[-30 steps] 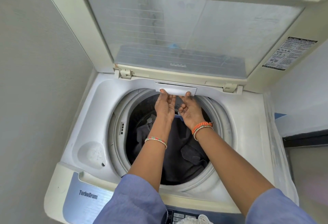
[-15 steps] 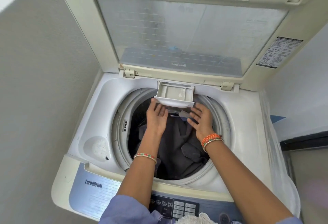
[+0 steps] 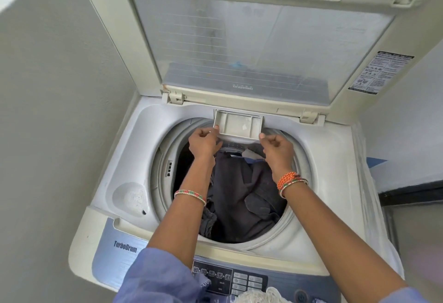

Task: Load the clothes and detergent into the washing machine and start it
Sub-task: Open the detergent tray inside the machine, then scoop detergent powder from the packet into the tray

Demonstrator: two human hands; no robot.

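Observation:
A top-loading washing machine [image 3: 124, 149] stands with its lid [image 3: 251, 46] raised upright. Dark clothes [image 3: 242, 197] fill the drum. At the back rim of the drum opening a small grey detergent drawer [image 3: 238, 125] is pulled out, with a little white residue inside. My left hand [image 3: 203, 140] pinches the drawer's front left corner. My right hand [image 3: 278, 148] pinches its front right corner. Both forearms reach over the drum and wear bangles.
A grey wall rises close on the left. The control panel [image 3: 230, 278] with buttons lies at the near edge, partly under my blue sleeve and a white cloth [image 3: 261, 296]. A round recess [image 3: 130, 197] sits at the front left of the machine's top. Plastic sheeting hangs down the right side.
The detergent drawer went from closed to pulled out. My hands moved from under its front to gripping its two front corners. The camera tilted slightly.

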